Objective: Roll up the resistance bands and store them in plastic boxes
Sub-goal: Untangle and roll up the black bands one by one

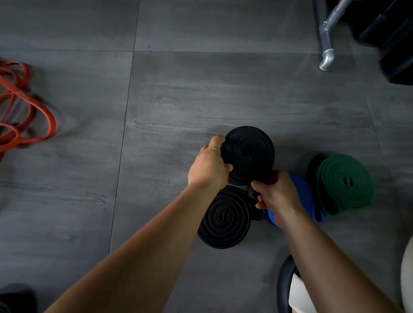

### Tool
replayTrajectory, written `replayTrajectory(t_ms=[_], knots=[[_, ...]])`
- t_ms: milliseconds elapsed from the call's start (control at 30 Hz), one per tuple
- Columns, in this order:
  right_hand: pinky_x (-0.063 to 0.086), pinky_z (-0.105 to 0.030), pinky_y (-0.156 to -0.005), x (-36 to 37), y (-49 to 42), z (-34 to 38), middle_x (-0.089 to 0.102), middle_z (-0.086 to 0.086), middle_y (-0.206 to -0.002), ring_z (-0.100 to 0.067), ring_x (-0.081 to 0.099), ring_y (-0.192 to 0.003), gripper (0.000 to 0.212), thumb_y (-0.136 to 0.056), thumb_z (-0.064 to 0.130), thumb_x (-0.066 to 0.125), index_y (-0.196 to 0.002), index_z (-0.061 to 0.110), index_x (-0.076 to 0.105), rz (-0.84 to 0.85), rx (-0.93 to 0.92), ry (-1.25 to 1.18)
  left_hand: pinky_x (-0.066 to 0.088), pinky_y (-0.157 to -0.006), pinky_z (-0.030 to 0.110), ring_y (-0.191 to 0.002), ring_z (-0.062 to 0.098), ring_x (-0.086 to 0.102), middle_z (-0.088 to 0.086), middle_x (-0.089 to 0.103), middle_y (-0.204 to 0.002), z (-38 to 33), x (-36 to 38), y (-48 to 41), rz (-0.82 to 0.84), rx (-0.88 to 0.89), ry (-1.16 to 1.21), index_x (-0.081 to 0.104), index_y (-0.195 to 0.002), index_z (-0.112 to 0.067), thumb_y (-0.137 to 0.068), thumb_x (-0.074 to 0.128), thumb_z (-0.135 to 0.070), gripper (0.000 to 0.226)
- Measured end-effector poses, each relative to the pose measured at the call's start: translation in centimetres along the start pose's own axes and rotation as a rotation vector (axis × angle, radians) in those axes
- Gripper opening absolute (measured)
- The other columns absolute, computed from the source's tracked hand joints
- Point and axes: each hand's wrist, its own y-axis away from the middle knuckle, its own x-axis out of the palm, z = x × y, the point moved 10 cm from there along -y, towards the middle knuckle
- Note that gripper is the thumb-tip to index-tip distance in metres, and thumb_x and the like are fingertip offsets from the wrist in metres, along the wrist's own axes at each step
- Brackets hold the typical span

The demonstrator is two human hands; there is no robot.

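Here both hands, left hand (209, 166) and right hand (278, 192), have fingers clamped on the black rolled band (249, 152).

Matt rubbery black coil (249, 152) – matt grey wood-grain floor (208, 91) – shiny metal leg (327, 38).

Head-worn view, steeply down onto floor (86, 22)

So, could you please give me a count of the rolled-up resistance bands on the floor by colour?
Black rolls: 2, one gripped by the left hand and right hand, one lying nearer the person
Green rolls: 1
Blue rolls: 1, partly hidden by the right hand
Total: 4
The red bands lie unrolled, uncounted.
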Motion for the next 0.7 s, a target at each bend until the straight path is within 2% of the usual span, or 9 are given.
replayTrajectory(t_ms=[67,133,233,367,533,600,633,700], knots=[[0.044,-0.020,-0.034,0.1,0.2,-0.3,0.053,-0.008,-0.061,-0.011,0.046,-0.040,0.029,-0.081,0.010,0.068,-0.103,-0.005,0.056,0.004,0.008,-0.076,0.037,-0.074,0.027,-0.107,0.021,0.052,0.007,0.048,-0.129,0.1,0.2,0.0,0.006,-0.005,0.027,0.033,-0.137,-0.025,-0.089,0.057,-0.009,0.056],[0.045,-0.017,-0.035,-0.1,0.5,-0.4,0.051,-0.007,-0.059,-0.009,0.047,-0.041,0.022,-0.079,0.009,0.071,-0.094,-0.001,0.058,0.031,0.026,-0.128,0.038,-0.074,0.027,-0.107,0.020,0.052,0.008,0.047,-0.131,0.3,0.4,0.1,0.018,-0.002,0.058,0.032,-0.138,-0.027,-0.089,0.056,-0.010,0.057],[0.049,-0.016,-0.040,-0.3,0.9,-0.7,0.052,-0.007,-0.064,-0.013,0.049,-0.053,0.019,-0.078,0.000,0.069,-0.094,-0.004,0.059,0.161,0.084,-0.246,0.036,-0.076,0.025,-0.115,0.020,0.049,0.008,0.044,-0.135,0.7,0.6,0.1,0.035,-0.006,0.107,0.028,-0.141,-0.031,-0.090,0.055,-0.013,0.060],[0.050,-0.017,-0.043,-0.8,0.9,-0.1,0.055,-0.008,-0.067,-0.017,0.051,-0.057,0.019,-0.078,-0.002,0.068,-0.093,-0.001,0.058,0.219,0.052,-0.092,0.034,-0.077,0.023,-0.118,0.020,0.047,0.008,0.040,-0.137,0.6,0.5,0.1,0.031,-0.004,0.120,0.026,-0.143,-0.030,-0.091,0.055,-0.017,0.061],[0.045,-0.025,-0.045,-1.4,-0.1,0.1,0.053,-0.004,-0.056,-0.016,0.047,-0.048,0.021,-0.072,0.018,0.079,-0.072,0.012,0.059,0.177,-0.027,0.198,0.035,-0.077,0.023,-0.116,0.021,0.048,0.008,0.041,-0.135,0.5,0.1,0.1,0.004,0.001,0.130,0.028,-0.141,-0.030,-0.090,0.057,-0.018,0.060],[0.038,-0.026,-0.048,-1.7,-0.5,0.2,0.050,-0.004,-0.055,-0.017,0.044,-0.049,0.029,-0.066,0.027,0.083,-0.069,0.011,0.058,0.145,-0.050,0.259,0.035,-0.078,0.024,-0.116,0.022,0.048,0.009,0.041,-0.135,0.7,0.0,0.0,-0.008,0.001,0.147,0.028,-0.141,-0.028,-0.089,0.058,-0.018,0.061],[0.036,-0.024,-0.049,-1.8,-0.6,0.2,0.051,-0.004,-0.059,-0.017,0.044,-0.052,0.039,-0.061,0.034,0.084,-0.075,0.008,0.059,0.134,-0.054,0.310,0.036,-0.079,0.025,-0.117,0.023,0.048,0.009,0.040,-0.137,0.9,-0.1,0.0,-0.011,-0.005,0.151,0.027,-0.142,-0.027,-0.089,0.059,-0.018,0.063],[0.040,-0.025,-0.057,-2.2,-0.8,0.4,0.059,-0.012,-0.082,-0.022,0.056,-0.071,0.076,-0.050,0.051,0.084,-0.101,0.001,0.059,0.120,-0.033,0.440,0.038,-0.081,0.026,-0.119,0.023,0.048,0.008,0.038,-0.140,1.6,-0.5,0.0,-0.023,-0.021,0.150,0.024,-0.144,-0.024,-0.089,0.059,-0.020,0.066]])
